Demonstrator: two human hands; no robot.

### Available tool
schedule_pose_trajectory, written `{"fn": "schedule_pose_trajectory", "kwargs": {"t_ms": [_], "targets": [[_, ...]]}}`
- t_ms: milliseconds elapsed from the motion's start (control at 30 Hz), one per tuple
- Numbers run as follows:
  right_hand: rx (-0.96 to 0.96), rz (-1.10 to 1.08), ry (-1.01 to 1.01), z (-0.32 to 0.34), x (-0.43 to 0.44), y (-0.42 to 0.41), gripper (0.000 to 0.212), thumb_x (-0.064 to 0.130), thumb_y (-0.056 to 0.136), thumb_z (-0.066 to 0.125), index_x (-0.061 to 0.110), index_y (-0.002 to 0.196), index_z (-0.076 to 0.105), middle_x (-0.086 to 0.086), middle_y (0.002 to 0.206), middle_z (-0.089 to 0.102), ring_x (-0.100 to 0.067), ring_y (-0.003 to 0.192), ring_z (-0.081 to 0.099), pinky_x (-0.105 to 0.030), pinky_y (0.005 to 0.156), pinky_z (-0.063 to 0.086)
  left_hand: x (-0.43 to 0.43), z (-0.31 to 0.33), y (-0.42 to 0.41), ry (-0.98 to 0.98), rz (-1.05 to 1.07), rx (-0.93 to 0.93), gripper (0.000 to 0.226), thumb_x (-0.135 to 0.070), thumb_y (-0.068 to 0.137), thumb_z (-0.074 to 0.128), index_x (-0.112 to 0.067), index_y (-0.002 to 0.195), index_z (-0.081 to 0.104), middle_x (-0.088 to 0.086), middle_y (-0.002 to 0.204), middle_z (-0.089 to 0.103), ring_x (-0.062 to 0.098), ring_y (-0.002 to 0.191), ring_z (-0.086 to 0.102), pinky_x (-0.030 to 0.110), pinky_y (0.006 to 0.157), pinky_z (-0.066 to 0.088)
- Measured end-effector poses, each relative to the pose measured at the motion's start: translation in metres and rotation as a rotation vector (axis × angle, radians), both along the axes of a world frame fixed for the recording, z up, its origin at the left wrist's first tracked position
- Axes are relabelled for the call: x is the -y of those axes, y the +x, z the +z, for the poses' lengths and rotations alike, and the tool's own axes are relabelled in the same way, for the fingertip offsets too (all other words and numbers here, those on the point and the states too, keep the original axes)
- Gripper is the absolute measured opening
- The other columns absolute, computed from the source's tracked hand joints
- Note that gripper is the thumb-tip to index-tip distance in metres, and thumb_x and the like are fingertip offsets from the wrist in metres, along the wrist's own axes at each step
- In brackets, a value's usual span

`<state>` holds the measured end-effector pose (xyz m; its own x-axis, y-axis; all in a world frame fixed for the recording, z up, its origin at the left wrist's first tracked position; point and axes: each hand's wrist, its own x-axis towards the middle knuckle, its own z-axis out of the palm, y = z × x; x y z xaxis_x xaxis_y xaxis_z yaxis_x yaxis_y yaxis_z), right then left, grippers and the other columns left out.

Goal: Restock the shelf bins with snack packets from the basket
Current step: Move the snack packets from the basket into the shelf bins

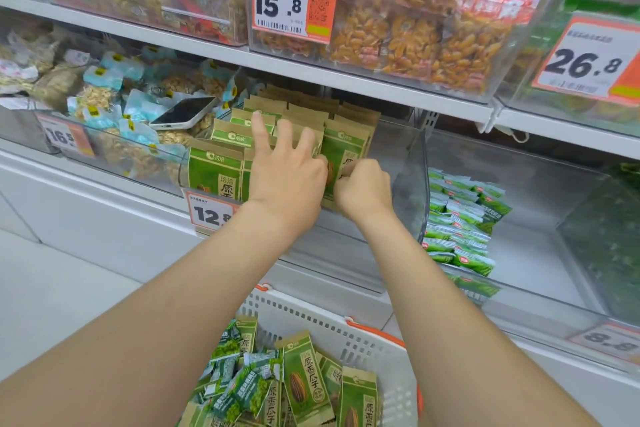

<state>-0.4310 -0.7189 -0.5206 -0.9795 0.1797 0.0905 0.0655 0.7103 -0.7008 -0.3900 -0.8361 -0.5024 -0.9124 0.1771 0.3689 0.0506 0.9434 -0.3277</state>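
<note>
The green-and-brown seed packets (343, 146) look like matt kraft paper. The clear shelf bin (412, 177) is smooth, glossy plastic (light glares off its wall). The white perforated basket (363, 350) is matt plastic; the small green packets (460, 218) are shiny film.

Packets (214, 170) stand packed in rows across the left and middle of the bin (414, 163), so there's no way in except from above. The upper shelf (346, 80) hangs low overhead, leaving just a narrow slot over the packet tops. The left hand (287, 163) lies spread on the front rows. The right hand (363, 187) pinches a packet just beside it, and together they fill the front opening. To their right there's open room, clear down to the bin floor and across to its curved side wall. The neighbour bin (114, 149) on the left is heaped, with a phone (183, 113) on top. Below, the basket (332, 322) lies open-topped between the forearms.
</note>
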Motion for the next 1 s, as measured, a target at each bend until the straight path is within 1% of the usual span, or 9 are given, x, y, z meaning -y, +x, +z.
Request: {"fn": "schedule_pose_trajectory", "kwargs": {"t_ms": [133,300,400,467,567,733,800,900,1000], "targets": [[0.110,0.216,0.170,-0.009,-0.005,0.013,0.035,0.013,0.093,0.054,0.008,0.126,0.063,-0.027,0.129,0.061,-0.044,0.122,0.053,-0.031,0.082,0.038,0.000,-0.002,0.003,0.086,-0.022,-0.019,0.032,-0.028,0.086,0.063,-0.028,0.118,0.067,0.008,0.141,0.045,0.044,0.138,0.033,0.074,0.118,0.011],[-0.136,0.318,0.410,0.003,-0.013,0.045,0.028,0.010,0.090,0.054,0.007,0.116,0.066,-0.022,0.117,0.061,-0.044,0.111,0.057,-0.040,0.082,0.048,0.012,-0.006,0.013,0.259,-0.172,-0.133,0.052,-0.015,0.073,0.075,-0.023,0.123,0.065,0.010,0.142,0.050,0.040,0.136,0.038,0.060,0.111,0.027],[-0.294,0.395,0.508,0.017,-0.017,0.074,0.023,0.011,0.086,0.054,0.011,0.103,0.071,-0.017,0.105,0.067,-0.042,0.101,0.062,-0.045,0.080,0.055,0.014,-0.006,0.031,0.381,-0.282,-0.258,0.041,0.001,0.069,0.070,-0.019,0.104,0.063,0.009,0.117,0.053,0.036,0.111,0.046,0.048,0.084,0.040],[-0.259,0.537,0.572,0.022,-0.023,0.096,0.019,0.015,0.086,0.053,0.013,0.096,0.069,-0.016,0.097,0.068,-0.042,0.094,0.064,-0.045,0.075,0.057,0.012,-0.008,0.047,0.525,-0.341,-0.233,0.029,0.003,0.071,0.069,-0.021,0.084,0.057,0.004,0.098,0.049,0.031,0.092,0.047,0.043,0.067,0.039],[0.019,0.846,0.732,0.011,-0.037,0.125,0.018,0.017,0.087,0.052,0.016,0.087,0.070,-0.010,0.084,0.067,-0.038,0.089,0.065,-0.044,0.075,0.059,0.006,-0.022,0.068,0.588,-0.296,0.015,0.033,0.000,0.074,0.062,-0.027,0.067,0.045,-0.008,0.077,0.050,0.028,0.078,0.056,0.035,0.056,0.033],[0.457,0.986,0.913,-0.038,-0.053,0.157,0.022,0.018,0.095,0.050,0.009,0.097,0.070,-0.008,0.085,0.062,-0.033,0.081,0.064,-0.042,0.071,0.059,-0.010,-0.068,0.087,0.256,-0.347,0.604,0.015,-0.023,0.088,0.064,-0.033,0.085,0.054,-0.012,0.080,0.052,0.023,0.093,0.063,0.032,0.065,0.039],[0.536,0.996,0.964,-0.051,-0.058,0.162,0.017,0.016,0.098,0.050,0.008,0.096,0.065,-0.008,0.086,0.060,-0.031,0.077,0.060,-0.038,0.066,0.053,-0.015,-0.097,0.088,0.232,-0.348,0.834,0.007,-0.028,0.093,0.062,-0.034,0.096,0.061,-0.013,0.082,0.050,0.025,0.103,0.063,0.034,0.073,0.046],[0.583,0.976,0.997,-0.063,-0.066,0.166,0.016,0.014,0.099,0.051,0.008,0.098,0.066,-0.007,0.090,0.062,-0.027,0.075,0.057,-0.036,0.065,0.051,-0.015,-0.147,0.084,0.110,-0.270,1.018,0.020,-0.026,0.099,0.055,-0.026,0.115,0.067,-0.005,0.104,0.062,0.027,0.106,0.064,0.040,0.086,0.055],[0.579,0.951,1.001,-0.064,-0.073,0.167,0.020,0.013,0.098,0.052,0.008,0.111,0.067,-0.009,0.099,0.065,-0.022,0.071,0.055,-0.030,0.055,0.043,-0.017,-0.189,0.085,-0.001,-0.177,1.094,0.028,-0.014,0.101,0.050,-0.014,0.124,0.066,0.006,0.121,0.066,0.026,0.098,0.065,0.036,0.077,0.056]]}}
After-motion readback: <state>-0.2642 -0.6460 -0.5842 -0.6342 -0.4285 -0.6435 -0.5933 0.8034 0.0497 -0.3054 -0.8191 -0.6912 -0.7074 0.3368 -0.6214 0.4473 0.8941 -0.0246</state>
